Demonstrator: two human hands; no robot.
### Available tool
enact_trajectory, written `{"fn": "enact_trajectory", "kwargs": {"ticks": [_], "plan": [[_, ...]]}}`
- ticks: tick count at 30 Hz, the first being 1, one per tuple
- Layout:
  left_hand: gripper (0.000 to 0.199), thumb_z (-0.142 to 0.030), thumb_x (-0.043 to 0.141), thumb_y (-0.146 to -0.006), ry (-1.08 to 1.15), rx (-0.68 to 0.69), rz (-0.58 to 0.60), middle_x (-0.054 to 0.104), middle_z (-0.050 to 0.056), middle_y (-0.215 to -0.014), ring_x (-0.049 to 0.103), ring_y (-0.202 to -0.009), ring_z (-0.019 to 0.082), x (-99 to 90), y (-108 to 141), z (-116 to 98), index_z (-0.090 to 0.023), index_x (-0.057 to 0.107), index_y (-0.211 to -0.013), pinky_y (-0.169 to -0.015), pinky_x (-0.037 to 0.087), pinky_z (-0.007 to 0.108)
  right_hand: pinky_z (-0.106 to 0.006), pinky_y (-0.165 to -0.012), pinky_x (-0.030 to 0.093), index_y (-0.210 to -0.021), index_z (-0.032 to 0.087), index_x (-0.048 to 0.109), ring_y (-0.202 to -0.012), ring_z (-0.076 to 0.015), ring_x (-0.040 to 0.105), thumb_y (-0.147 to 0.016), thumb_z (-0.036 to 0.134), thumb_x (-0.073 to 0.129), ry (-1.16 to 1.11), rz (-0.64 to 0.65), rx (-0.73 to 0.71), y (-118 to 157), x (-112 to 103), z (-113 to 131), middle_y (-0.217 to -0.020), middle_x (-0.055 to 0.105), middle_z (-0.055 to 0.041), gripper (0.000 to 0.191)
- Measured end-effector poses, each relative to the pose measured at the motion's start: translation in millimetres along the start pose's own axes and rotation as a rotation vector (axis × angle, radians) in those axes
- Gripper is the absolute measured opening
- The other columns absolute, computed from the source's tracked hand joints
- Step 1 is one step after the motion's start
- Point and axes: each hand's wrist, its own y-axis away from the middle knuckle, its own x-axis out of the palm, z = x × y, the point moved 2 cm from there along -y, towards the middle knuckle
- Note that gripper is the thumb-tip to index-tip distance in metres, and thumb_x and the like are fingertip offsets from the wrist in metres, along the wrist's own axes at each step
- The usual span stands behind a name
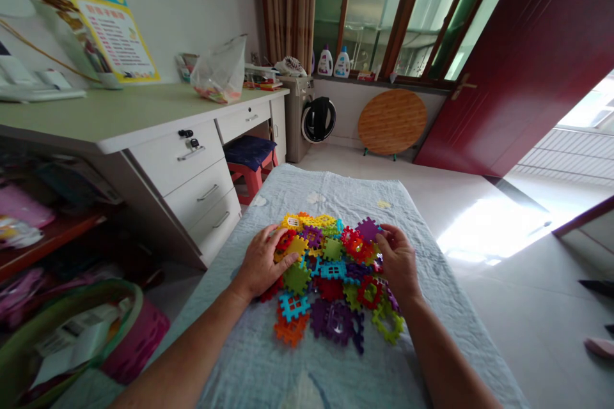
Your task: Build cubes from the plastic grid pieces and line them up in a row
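Note:
A heap of plastic interlocking toy tiles with notched edges lies on the cloth in front of me. My left hand rests at the heap's left side, thumb and fingers apart, touching around a yellow tile beside a red one. At the heap's upper right, my right hand pinches a purple tile by its right edge. A red flower-shaped tile is just below it. Nearer to me are a blue window tile, an orange tile and a green frame tile.
A pale blue cloth covers the surface under the tiles. Left stand a desk with drawers, a red stool and a green-rimmed basket. Behind are a washing machine, a round wooden tabletop and a red door.

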Motion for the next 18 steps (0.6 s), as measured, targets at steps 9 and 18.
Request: {"fn": "enact_trajectory", "kwargs": {"ticks": [9,18], "plan": [[0.057,-0.053,0.051,-0.086,0.026,-0.003,0.063,0.051,0.013,-0.13,0.048,-0.121,0.028,7.3,-1,-1,-0.017,0.048,-0.13,-0.103,0.038,0.047,-0.023,-0.056,0.044,-0.103,0.02,0.058,-0.065,-0.0121,0.053,-0.081,0.038,0.06,-0.16,0.132,0.031,8,13,4,-0.079,0.057,0.0003,0.028],[0.052,-0.05,0.045,-0.089,0.139,0.044,0.082,0.052,0.011,-0.132,0.047,-0.124,0.027,2.7,0,-6,-0.019,0.048,-0.131,-0.105,0.036,0.046,-0.036,-0.093,0.047,-0.108,0.025,0.059,-0.107,-0.0195,0.057,-0.087,0.016,0.048,0.104,0.659,-0.435,43,43,41,-0.111,0.06,-0.0065,0.025]]}}
